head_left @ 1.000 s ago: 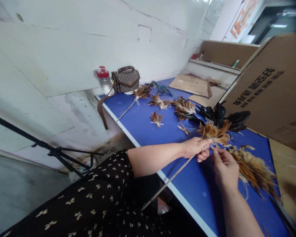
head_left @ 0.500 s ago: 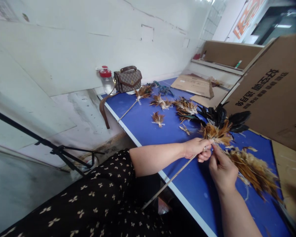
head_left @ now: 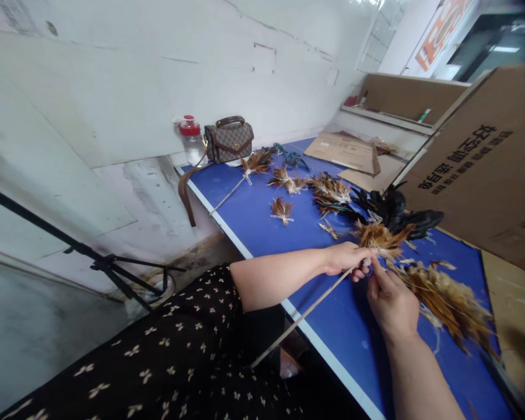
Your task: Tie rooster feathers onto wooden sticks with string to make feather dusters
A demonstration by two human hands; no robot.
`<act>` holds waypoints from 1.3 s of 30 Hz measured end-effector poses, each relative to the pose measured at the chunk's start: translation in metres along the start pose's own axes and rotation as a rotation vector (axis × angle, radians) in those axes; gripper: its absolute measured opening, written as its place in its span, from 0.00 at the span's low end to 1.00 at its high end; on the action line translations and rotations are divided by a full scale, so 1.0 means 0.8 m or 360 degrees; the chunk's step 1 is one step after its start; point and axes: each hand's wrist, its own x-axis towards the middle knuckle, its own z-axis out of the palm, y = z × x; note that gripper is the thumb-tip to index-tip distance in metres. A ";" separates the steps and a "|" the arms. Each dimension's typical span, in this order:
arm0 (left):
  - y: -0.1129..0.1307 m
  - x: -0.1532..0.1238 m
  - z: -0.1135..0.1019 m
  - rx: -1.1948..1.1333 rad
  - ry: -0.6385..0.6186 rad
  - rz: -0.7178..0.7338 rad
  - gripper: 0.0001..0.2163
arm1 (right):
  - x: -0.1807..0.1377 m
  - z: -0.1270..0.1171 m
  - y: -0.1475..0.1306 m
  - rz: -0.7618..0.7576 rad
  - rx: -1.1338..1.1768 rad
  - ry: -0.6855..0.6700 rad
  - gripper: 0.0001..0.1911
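My left hand (head_left: 347, 258) is closed around the upper end of a thin stick (head_left: 304, 315), whose lower end slants down toward my lap. Brown feathers (head_left: 382, 238) fan out at that end, just beyond my fingers. My right hand (head_left: 391, 294) pinches at the base of these feathers, its thumb and forefinger close to my left fingertips; what it grips is too small to make out. Black feathers (head_left: 396, 207) spread behind the brown ones. A long bundle of tan and brown feathers (head_left: 448, 300) lies on the table to the right of my right hand.
The blue table (head_left: 245, 233) carries several feather bunches (head_left: 282, 211) and a second feathered stick (head_left: 228, 195). A handbag (head_left: 230, 142) and a red-lidded bottle (head_left: 192, 140) stand by the wall. A cardboard box (head_left: 485, 175) rises at right; a black tripod (head_left: 109, 262) stands at left.
Both hands have shifted slightly left, still together at the feather base. The brown feathers have turned a little on the stick's end. The camera view has moved slightly.
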 end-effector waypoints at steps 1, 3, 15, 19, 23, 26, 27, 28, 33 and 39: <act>0.000 0.001 0.000 0.0016 0.0029 0.0008 0.27 | -0.001 0.001 0.001 -0.0034 -0.0030 0.0015 0.23; -0.001 0.003 -0.001 0.0030 0.0029 0.0003 0.29 | -0.001 0.003 0.004 -0.0082 -0.0072 0.0045 0.21; 0.006 0.008 -0.016 0.0151 0.0010 -0.0038 0.23 | -0.002 0.001 0.004 -0.0080 -0.0044 0.0068 0.21; 0.006 0.009 -0.017 0.0234 0.0144 0.0023 0.21 | -0.003 0.002 0.004 -0.0085 -0.0034 0.0050 0.21; 0.010 0.006 -0.017 0.0182 0.0072 -0.0010 0.23 | -0.003 0.001 0.008 -0.0079 -0.0040 0.0017 0.21; 0.015 0.003 -0.016 0.0205 0.0060 -0.0061 0.23 | -0.002 -0.001 0.010 -0.0062 -0.0042 -0.0019 0.21; 0.016 0.002 -0.016 0.0197 0.0059 -0.0070 0.22 | -0.001 -0.001 0.011 -0.0056 -0.0045 -0.0025 0.21; 0.017 0.001 -0.015 0.0171 0.0056 -0.0074 0.21 | -0.001 -0.002 0.012 -0.0053 -0.0050 -0.0027 0.21; 0.016 0.001 -0.008 -0.0031 0.0148 -0.0084 0.18 | -0.001 -0.004 0.013 -0.0037 -0.0083 -0.0061 0.21; 0.014 -0.003 -0.001 -0.0186 0.0146 -0.0108 0.17 | -0.001 -0.003 0.012 -0.0027 -0.0054 -0.0128 0.21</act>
